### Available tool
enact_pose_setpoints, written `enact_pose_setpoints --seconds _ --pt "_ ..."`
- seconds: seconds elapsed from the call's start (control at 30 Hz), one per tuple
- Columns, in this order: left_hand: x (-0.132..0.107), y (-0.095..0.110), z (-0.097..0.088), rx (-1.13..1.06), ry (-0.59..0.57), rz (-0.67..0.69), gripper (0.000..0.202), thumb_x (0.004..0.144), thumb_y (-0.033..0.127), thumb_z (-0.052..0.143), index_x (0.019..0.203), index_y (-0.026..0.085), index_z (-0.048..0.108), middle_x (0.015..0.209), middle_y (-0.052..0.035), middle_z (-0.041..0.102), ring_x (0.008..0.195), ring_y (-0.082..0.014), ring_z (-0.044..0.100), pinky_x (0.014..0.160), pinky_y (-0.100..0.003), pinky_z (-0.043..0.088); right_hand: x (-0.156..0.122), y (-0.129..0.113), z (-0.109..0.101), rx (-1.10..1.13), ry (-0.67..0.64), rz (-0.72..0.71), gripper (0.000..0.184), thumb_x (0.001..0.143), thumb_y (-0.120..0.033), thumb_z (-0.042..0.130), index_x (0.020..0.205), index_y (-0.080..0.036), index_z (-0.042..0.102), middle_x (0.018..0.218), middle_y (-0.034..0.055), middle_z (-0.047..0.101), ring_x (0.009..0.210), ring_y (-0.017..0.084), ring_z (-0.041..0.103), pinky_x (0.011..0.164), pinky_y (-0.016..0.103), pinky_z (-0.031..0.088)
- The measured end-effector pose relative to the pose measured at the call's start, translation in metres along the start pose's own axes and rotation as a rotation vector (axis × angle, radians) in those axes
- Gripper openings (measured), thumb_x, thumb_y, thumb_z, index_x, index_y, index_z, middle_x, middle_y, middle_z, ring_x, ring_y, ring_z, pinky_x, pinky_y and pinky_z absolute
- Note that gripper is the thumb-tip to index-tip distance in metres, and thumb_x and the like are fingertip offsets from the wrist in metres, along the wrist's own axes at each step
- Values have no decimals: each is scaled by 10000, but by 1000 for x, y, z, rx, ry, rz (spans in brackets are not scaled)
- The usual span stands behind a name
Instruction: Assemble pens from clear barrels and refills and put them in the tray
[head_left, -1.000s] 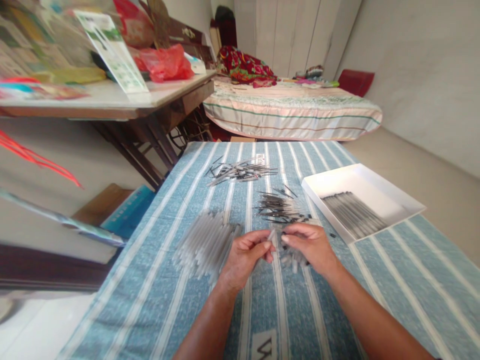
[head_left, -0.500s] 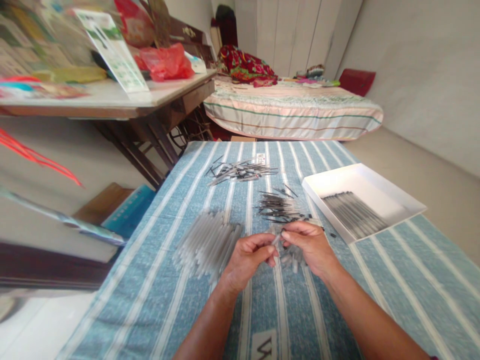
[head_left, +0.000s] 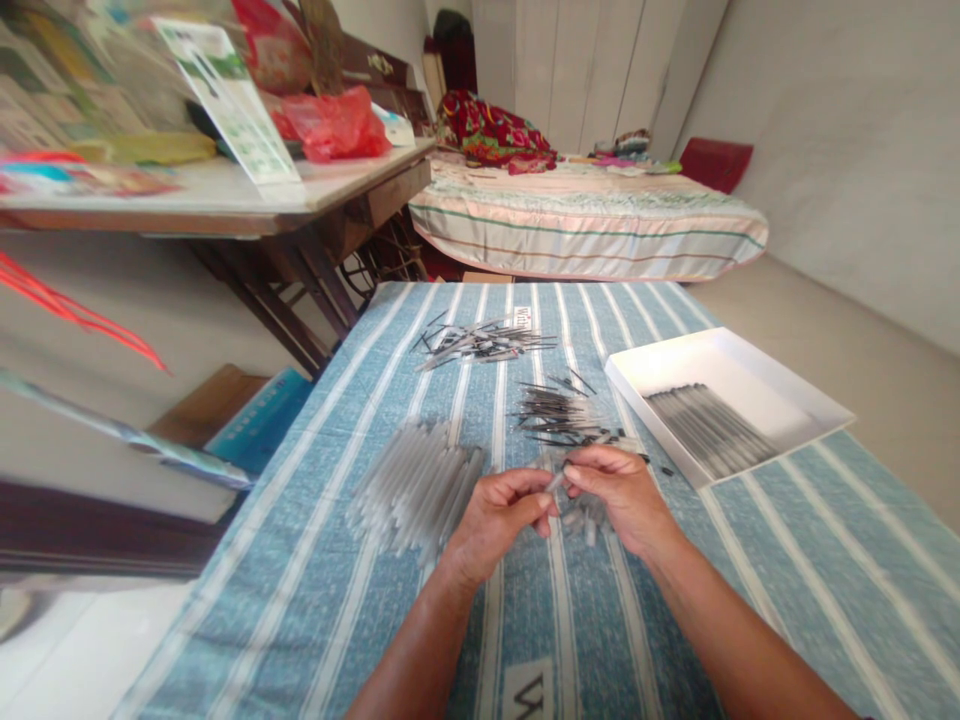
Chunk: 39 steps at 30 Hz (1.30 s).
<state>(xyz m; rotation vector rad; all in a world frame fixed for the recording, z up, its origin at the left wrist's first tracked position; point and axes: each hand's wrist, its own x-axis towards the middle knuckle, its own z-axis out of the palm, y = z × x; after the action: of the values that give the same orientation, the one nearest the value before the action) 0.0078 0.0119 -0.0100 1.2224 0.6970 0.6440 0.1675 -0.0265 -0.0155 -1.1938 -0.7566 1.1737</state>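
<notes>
In front of me, above the striped cloth, both hands meet fingertip to fingertip. My left hand (head_left: 504, 508) is closed in a pinch on a small translucent pen part (head_left: 556, 483). Its far end meets the fingertips of my right hand (head_left: 616, 488), which pinch a small black pen part (head_left: 567, 464), mostly hidden. Under the right hand lies a heap of short clear pen parts (head_left: 589, 520), partly covered. A pile of grey translucent pen barrels (head_left: 420, 485) rests left of my left hand. Just beyond the hands are thin dark pen refills (head_left: 555, 412).
A white box (head_left: 679, 438) at the right holds a row of grey pens (head_left: 709, 430). Farther back lies a loose pile of thin dark and clear pen pieces (head_left: 487, 342). A blue striped cloth (head_left: 360, 640) covers the table. A side desk (head_left: 330, 190) stands left, a bed (head_left: 592, 215) behind.
The hands stay almost in place, still pinching the small parts together. The piles and the box look the same; the view shifts only slightly.
</notes>
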Motion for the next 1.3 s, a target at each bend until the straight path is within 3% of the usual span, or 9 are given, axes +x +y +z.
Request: enact_pose_setpoints --seconds 0.47,0.73,0.93,1.17,1.3 --pt "0 -1 0 18 17 -45 165 721 242 628 832 128 670 623 10 616 477 -78 514 525 -222 396 -1 3 -6 -89 -76 -4 194 608 -323 744 684 -157 676 608 -7 631 563 117 551 561 239 444" --pt "-2 3 2 60 -32 -121 195 695 257 648 840 129 673 619 -3 642 463 -87 522 513 -224 399 6 -24 -27 -574 -419 -163 129 729 -281 623 721 -157 660 607 -23 573 562 104 498 512 203 380" --pt "-2 2 0 51 -85 -137 190 691 272 655 825 138 673 622 -3 642 473 -90 526 514 -219 396 8 -29 -31 -701 -506 -257 131 748 -263 598 749 -166 686 609 -15 580 564 111 503 522 206 392" --pt "-1 -6 -4 151 -168 -138 120 724 220 603 793 148 671 646 0 640 496 -89 535 537 -214 409 5 -27 -32 -758 -562 -184 282 790 -335 560 587 -150 624 495 -41 466 479 80 401 451 188 296" --pt "-1 -4 -3 145 -156 -141 121 716 218 600 779 140 668 644 -5 641 486 -92 537 519 -213 400 3 -25 -31 -763 -538 -155 393 832 -388 498 541 -143 596 468 -34 477 446 75 391 432 187 278"
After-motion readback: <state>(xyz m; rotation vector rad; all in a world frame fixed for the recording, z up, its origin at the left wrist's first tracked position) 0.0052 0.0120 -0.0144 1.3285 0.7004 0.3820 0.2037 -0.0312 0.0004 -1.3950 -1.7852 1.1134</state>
